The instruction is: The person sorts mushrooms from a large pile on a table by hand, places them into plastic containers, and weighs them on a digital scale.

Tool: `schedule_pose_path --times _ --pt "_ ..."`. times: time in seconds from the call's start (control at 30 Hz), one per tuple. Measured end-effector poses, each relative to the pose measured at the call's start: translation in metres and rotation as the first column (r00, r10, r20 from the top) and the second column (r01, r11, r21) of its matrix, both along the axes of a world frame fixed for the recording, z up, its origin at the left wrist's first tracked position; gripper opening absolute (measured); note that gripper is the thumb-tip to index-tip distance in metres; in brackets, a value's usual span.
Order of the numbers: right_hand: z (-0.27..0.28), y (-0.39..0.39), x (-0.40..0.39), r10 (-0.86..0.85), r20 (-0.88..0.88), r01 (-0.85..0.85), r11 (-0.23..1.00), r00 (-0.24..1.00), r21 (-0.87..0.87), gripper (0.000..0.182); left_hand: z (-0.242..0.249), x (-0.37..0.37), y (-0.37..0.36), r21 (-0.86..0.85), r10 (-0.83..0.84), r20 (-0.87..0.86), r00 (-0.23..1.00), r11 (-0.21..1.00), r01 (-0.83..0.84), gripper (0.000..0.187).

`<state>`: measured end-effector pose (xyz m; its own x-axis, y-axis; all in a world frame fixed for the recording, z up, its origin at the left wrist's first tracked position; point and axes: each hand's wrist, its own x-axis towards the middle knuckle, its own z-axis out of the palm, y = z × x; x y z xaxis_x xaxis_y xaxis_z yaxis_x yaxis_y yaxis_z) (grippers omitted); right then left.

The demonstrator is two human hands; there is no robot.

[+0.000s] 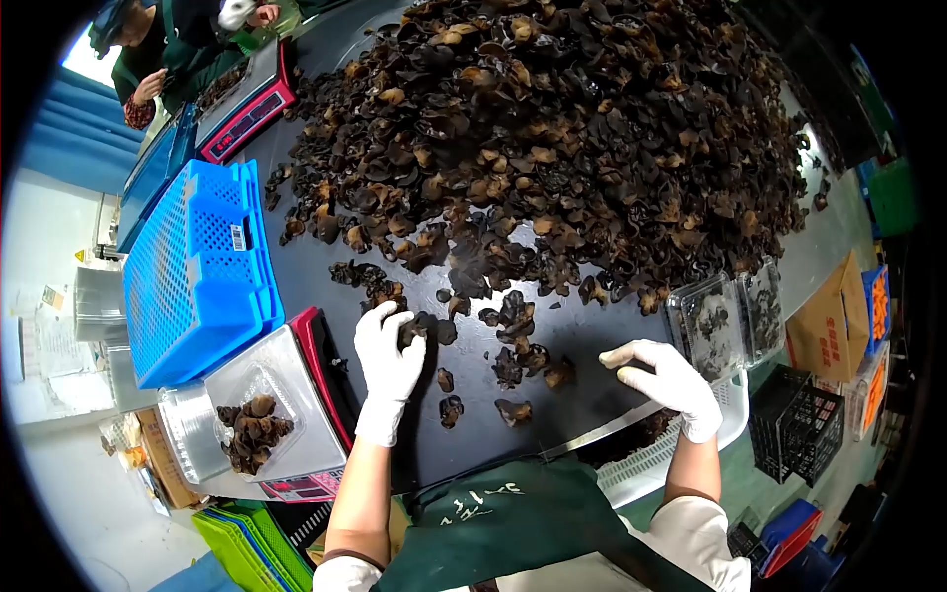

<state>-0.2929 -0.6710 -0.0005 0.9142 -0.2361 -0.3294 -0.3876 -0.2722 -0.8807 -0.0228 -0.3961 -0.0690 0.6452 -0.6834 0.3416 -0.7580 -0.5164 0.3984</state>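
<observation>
A big heap of dark brown wood ear mushrooms (572,138) covers the far side of the dark table. My left hand (385,350), in a white glove, has its thumb and fingers curled round a dark wood ear mushroom (422,329) at the heap's near edge. My right hand (666,383), gloved too, hovers over the table's right side with fingers apart and nothing in it. Between the hands lie several loose mushroom pieces (513,412). To the left, a clear plastic tray (296,434) of mushrooms rests on a scale (321,380).
A blue crate (163,281) stands at the left, with another scale (252,113) beyond it. Clear plastic boxes (705,321) sit at the right edge, above a white basket (725,424). Black crates (799,424) and a cardboard box (824,321) are further right. Another person (163,59) works at top left.
</observation>
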Motion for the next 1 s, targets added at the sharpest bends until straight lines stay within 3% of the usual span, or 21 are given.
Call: schedule_pose_path --times 0.07,0.1,0.17,0.23,0.3,0.4,0.5,0.57,0.63,0.73,0.83,0.9,1.0 --pt "0.000 -0.002 0.000 -0.029 0.005 0.030 0.999 1.000 -0.028 0.025 0.005 -0.009 0.004 -0.138 0.026 -0.115 0.993 0.990 -0.042 0.031" --pt "0.001 -0.002 0.002 -0.073 -0.003 0.073 0.997 0.997 -0.009 0.025 -0.003 -0.020 0.008 -0.132 0.144 -0.318 0.937 0.972 -0.194 0.030" --pt "0.003 -0.002 0.008 -0.116 -0.013 0.116 0.993 0.993 0.010 0.024 0.016 -0.054 -0.002 -0.137 0.104 -0.693 0.714 0.953 -0.272 0.030" --pt "0.003 -0.002 0.017 -0.111 0.017 0.111 0.993 0.994 -0.033 0.024 0.042 -0.094 -0.018 -0.192 -0.203 -0.654 0.728 0.976 0.100 0.032" --pt "0.000 0.003 0.030 -0.060 0.058 0.066 0.992 0.996 -0.108 0.024 0.066 -0.117 -0.030 -0.277 -0.539 -0.697 0.472 0.811 0.516 0.035" --pt "-0.008 0.021 0.045 0.078 0.130 -0.050 0.977 0.988 -0.206 0.020 0.044 -0.121 -0.030 -0.259 -0.596 -0.599 0.535 0.776 0.575 0.033" --pt "-0.031 0.046 0.052 0.201 0.083 -0.147 0.891 0.976 -0.430 0.031 0.028 -0.098 -0.019 -0.036 -0.375 -0.304 0.876 0.923 0.382 0.037" --pt "-0.045 0.069 0.054 0.202 0.184 -0.062 0.817 0.962 -0.573 0.042 0.025 -0.086 -0.009 0.104 -0.236 -0.169 0.957 0.961 0.256 0.034" --pt "-0.048 0.088 0.060 0.237 0.267 -0.029 0.795 0.934 -0.606 0.049 0.006 -0.078 0.013 0.186 -0.220 -0.242 0.945 0.945 0.268 0.025" --pt "-0.049 0.114 0.053 0.399 0.344 -0.187 0.839 0.850 -0.511 0.044 0.017 -0.073 0.030 0.308 -0.158 -0.417 0.895 0.902 0.302 0.019" --pt "-0.048 0.121 0.057 0.301 0.482 -0.095 0.909 0.823 -0.405 0.032 0.018 -0.067 0.033 0.222 -0.143 -0.412 0.900 0.942 0.252 0.020" --pt "-0.047 0.108 0.069 0.190 0.516 0.137 0.837 0.835 -0.530 0.030 0.020 -0.066 0.027 0.201 -0.122 -0.413 0.903 0.954 0.221 0.025" --pt "-0.052 0.095 0.079 0.088 0.282 0.128 0.737 0.955 -0.663 0.035 0.023 -0.069 0.016 0.180 -0.141 -0.417 0.898 0.955 0.234 0.027"
